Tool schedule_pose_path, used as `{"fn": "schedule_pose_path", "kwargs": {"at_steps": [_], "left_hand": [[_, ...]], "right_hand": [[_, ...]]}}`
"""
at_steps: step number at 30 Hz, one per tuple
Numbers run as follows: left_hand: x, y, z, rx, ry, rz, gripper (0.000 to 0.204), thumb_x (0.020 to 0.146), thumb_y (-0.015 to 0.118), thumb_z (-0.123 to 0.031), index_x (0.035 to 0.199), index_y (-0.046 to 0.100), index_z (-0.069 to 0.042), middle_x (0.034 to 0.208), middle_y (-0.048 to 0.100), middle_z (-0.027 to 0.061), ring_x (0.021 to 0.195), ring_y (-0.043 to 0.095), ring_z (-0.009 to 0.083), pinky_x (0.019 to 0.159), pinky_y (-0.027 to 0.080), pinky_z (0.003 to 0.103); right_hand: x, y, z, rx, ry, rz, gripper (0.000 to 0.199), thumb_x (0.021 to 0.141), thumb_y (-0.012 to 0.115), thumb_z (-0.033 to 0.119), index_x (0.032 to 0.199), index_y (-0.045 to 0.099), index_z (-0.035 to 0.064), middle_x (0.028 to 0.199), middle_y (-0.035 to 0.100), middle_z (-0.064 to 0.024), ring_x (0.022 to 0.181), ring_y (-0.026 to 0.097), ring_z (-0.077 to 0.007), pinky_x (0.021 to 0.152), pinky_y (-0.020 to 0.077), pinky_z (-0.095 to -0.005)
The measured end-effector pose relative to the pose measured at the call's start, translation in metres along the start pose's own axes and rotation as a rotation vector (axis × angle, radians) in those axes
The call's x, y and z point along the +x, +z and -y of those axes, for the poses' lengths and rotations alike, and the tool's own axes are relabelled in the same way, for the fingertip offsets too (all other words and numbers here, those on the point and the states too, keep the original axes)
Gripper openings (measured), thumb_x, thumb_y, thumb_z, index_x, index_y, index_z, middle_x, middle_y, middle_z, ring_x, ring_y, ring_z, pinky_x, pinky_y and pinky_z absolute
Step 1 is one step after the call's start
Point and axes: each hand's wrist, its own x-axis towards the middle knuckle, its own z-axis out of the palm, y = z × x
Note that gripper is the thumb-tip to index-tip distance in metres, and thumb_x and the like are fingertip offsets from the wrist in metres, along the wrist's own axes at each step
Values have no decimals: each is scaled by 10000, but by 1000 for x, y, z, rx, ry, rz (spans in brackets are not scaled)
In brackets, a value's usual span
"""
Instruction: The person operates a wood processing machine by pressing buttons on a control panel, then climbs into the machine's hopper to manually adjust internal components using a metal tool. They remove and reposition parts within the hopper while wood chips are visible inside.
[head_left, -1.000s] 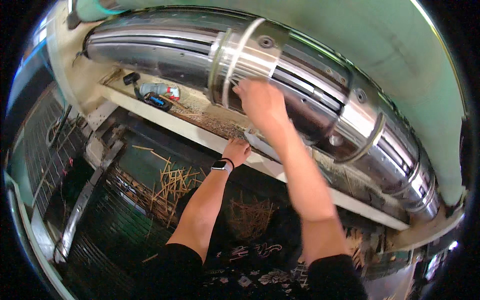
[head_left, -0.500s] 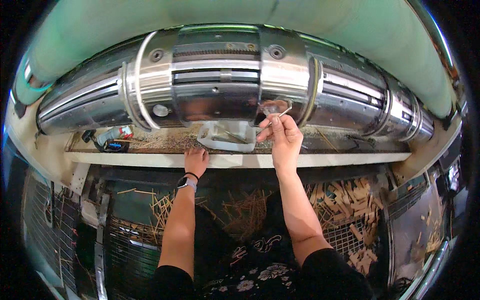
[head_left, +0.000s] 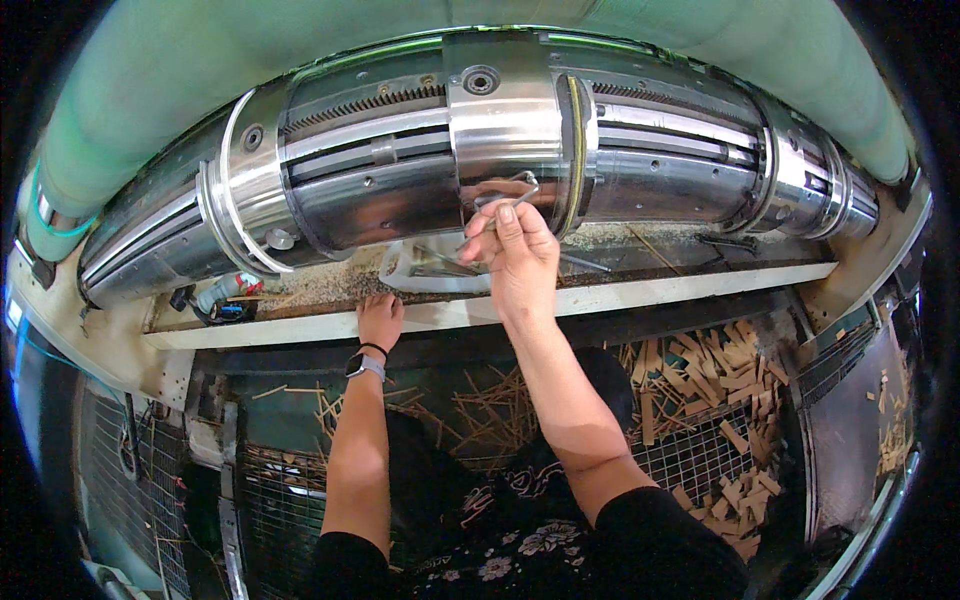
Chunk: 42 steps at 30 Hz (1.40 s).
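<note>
My right hand [head_left: 520, 250] pinches an L-shaped hex key [head_left: 527, 190] between thumb and fingers, its bent end upward in front of the metal cylinder. The shiny cylinder [head_left: 372, 207] spans the view, with dark slotted sections and bright steel bands. My left hand [head_left: 380, 320] rests on the white ledge [head_left: 600, 299] with its fingers over the edge and nothing visible in them. Between the hands, a translucent plastic tub [head_left: 400, 272] holds some thin metal tools, partly hidden behind my right hand.
A large green roller [head_left: 330, 35] curves above the cylinder. A grey and red hand tool [head_left: 228, 292] lies at the ledge's left. A thin metal rod [head_left: 585, 263] and a dark tool [head_left: 728, 243] lie at right. Cardboard scraps [head_left: 700, 375] cover part of the floor grating [head_left: 690, 460].
The view has shifted, so the cylinder and ledge appear further left. My right hand, still holding the hex key, also appears further left. My left hand stays on the ledge.
</note>
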Motion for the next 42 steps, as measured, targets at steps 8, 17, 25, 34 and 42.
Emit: {"fn": "schedule_pose_path", "kwargs": {"at_steps": [8, 17, 25, 34, 42], "left_hand": [[3, -7, 2, -19, -7, 80, 264, 860, 500, -294, 889, 618, -61, 946, 612, 121, 978, 514, 318, 864, 366, 474], [-3, 6, 10, -25, 19, -12, 213, 836, 520, -284, 870, 610, -94, 907, 606, 118, 924, 538, 315, 800, 387, 479], [-5, 5, 6, -74, 71, -27, 266, 806, 597, -335, 862, 589, -75, 954, 578, 122, 970, 503, 331, 836, 370, 495], [-4, 4, 4, 93, 74, -37, 385, 791, 626, -414, 855, 569, -39, 950, 574, 116, 937, 500, 318, 819, 362, 463], [-2, 1, 1, 23, 5, 36, 365, 780, 647, -388, 843, 590, -34, 888, 581, 117, 934, 504, 325, 837, 352, 455]], "right_hand": [[-3, -23, 21, -275, 177, 4, 220, 935, 496, 240, 807, 560, 74, 609, 498, 28, 432, 428, -58, 424, 354, -206], [38, -38, 133, -1973, -498, 638, 85, 763, 561, 90, 829, 528, 48, 746, 615, -138, 661, 616, -321, 572, 493, -418], [27, -136, 219, -1018, -474, -276, 142, 902, 520, 148, 836, 590, 43, 688, 548, -13, 568, 508, -102, 492, 410, -229], [50, -264, 253, -662, -313, -517, 251, 943, 479, 226, 791, 568, 48, 593, 484, 17, 389, 342, -59, 361, 313, -230], [46, -284, 269, -1143, -315, -500, 249, 941, 480, 209, 751, 524, 54, 575, 488, 17, 448, 398, -78, 419, 333, -236]]}}
